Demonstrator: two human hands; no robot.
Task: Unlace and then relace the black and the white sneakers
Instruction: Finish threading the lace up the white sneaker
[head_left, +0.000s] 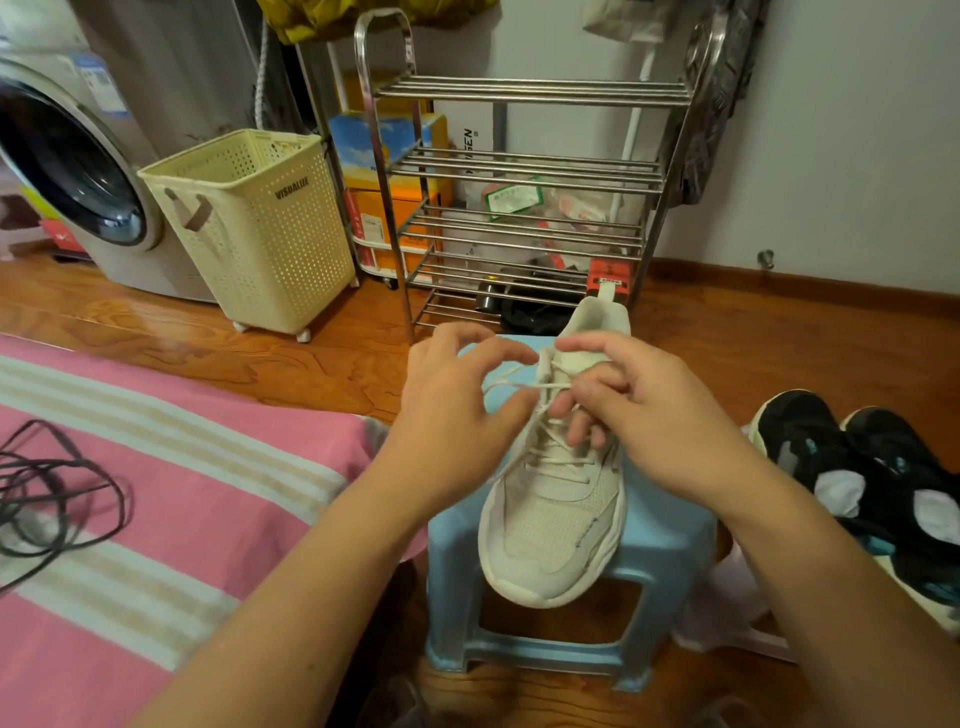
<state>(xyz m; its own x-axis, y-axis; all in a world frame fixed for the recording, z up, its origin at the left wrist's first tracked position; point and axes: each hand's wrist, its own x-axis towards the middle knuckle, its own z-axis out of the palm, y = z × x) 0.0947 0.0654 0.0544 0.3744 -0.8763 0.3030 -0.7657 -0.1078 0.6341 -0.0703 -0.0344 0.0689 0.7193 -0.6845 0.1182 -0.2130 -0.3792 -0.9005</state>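
A white sneaker (553, 514) lies on a light blue plastic stool (670, 551), toe toward me. Its white lace (524, 387) crosses the upper eyelets. My left hand (457, 415) pinches the lace at the shoe's left side near the tongue. My right hand (639, 410) sits over the right side of the tongue, its curled fingers holding the lace there. Two black sneakers (857, 467) with white and teal patches stand on the floor at the right. Loose black laces (47, 499) lie in a heap on the pink striped cloth at the left.
The pink striped cloth (182, 519) covers a surface at the left. Behind the stool stands a metal shoe rack (519, 223), with a cream laundry basket (249, 228) and a washing machine (67, 171) to its left. Wooden floor (779, 348) lies around.
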